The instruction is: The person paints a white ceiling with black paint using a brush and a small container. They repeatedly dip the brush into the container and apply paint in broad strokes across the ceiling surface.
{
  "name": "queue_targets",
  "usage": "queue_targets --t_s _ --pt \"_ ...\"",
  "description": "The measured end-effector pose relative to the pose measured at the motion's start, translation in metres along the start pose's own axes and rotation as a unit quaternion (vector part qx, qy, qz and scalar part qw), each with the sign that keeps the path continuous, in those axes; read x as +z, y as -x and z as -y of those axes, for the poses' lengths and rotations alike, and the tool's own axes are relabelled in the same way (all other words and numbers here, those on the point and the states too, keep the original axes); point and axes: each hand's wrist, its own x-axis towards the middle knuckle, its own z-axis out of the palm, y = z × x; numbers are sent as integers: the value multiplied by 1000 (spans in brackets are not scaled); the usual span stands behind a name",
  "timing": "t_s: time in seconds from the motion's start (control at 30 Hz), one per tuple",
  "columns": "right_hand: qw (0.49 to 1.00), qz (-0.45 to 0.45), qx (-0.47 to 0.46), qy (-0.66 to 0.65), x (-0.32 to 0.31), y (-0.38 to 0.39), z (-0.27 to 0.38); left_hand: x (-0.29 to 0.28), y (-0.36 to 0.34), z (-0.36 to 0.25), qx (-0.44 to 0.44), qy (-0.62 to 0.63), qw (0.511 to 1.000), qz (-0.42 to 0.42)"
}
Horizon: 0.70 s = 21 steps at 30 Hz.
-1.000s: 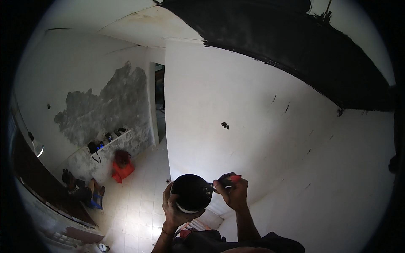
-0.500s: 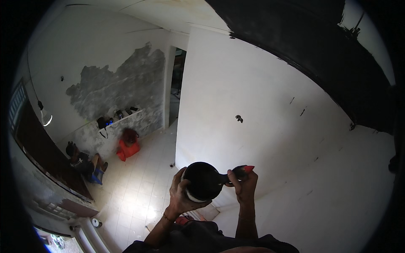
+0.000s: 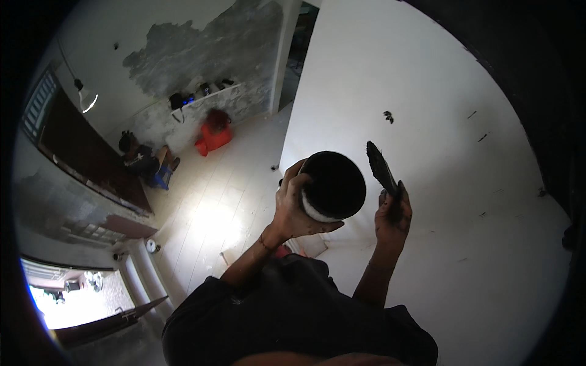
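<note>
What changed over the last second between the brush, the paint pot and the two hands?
The right hand lifted the black-coated brush away from the pot's mouth, so the bristles now point up, clear of the rim. The view also swung left towards the floor. The left hand holds the dark paint pot as before.

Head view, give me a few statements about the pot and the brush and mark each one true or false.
1. The left hand holds a round pot that looks black inside. True.
2. The right hand holds a clean white brush. False: the paintbrush has dark bristles.
3. The brush is dipped in the pot. False: it is raised beside the pot, apart from it.
4. A red object lies on the floor by the far wall. True.
5. The white wall carries small dark marks. True.
</note>
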Motion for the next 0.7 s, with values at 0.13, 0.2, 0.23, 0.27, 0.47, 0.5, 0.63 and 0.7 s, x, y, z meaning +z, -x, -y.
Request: queue_targets --t_s 0.13,0.2,0.23,0.27,0.47,0.5,0.63,0.7 --pt "983 16 39 -180 17 -8 31 -7 5 -9 -16 2 1000 4" --pt "907 -40 -247 338 46 -28 55 -11 3 -10 12 15 1000 3" --pt "720 -35 -427 546 66 -35 77 -12 1 -11 13 -1 1000 5" --pt "457 -113 -597 650 88 -42 99 -12 -2 -12 3 -3 1000 14" --pt "375 -106 -786 480 246 -68 294 -10 -8 -14 -9 47 998 45" --pt "211 -82 -812 538 269 -66 317 -10 -9 -14 2 44 998 44" --pt "158 64 -759 628 338 -62 355 -17 -10 -14 37 31 998 35" --pt "162 94 -716 672 353 -68 364 -18 -11 -16 43 28 998 33"
